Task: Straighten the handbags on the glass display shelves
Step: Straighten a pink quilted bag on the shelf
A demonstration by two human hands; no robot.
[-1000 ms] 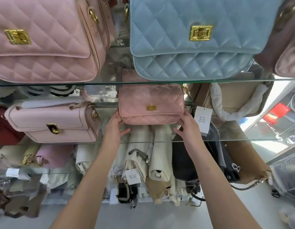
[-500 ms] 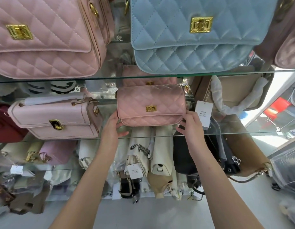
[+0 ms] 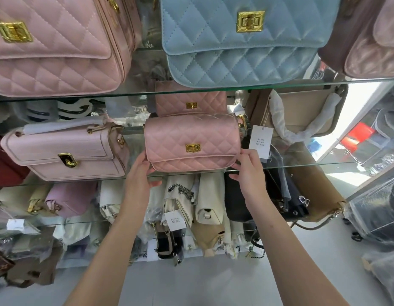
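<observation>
A small pink quilted handbag (image 3: 191, 141) with a gold clasp stands upright at the front edge of the middle glass shelf (image 3: 302, 164). My left hand (image 3: 139, 173) grips its lower left corner, thumb on the front. My right hand (image 3: 249, 171) pinches its lower right corner. A second small pink quilted bag (image 3: 189, 100) stands directly behind it. On the upper glass shelf (image 3: 280, 85) sit a large pink quilted bag (image 3: 52, 47) and a large light blue quilted bag (image 3: 236, 45).
A pale pink flap bag (image 3: 65, 153) stands left of the held bag, a beige bag (image 3: 302, 111) with wrapped strap at right, a white price tag (image 3: 260, 141) between. Cream, black and tan bags crowd the lower shelves. A mauve bag (image 3: 373, 36) is top right.
The small pink bag has come forward toward the shelf's front edge, uncovering the second pink bag behind it. Both hands stayed on its lower corners.
</observation>
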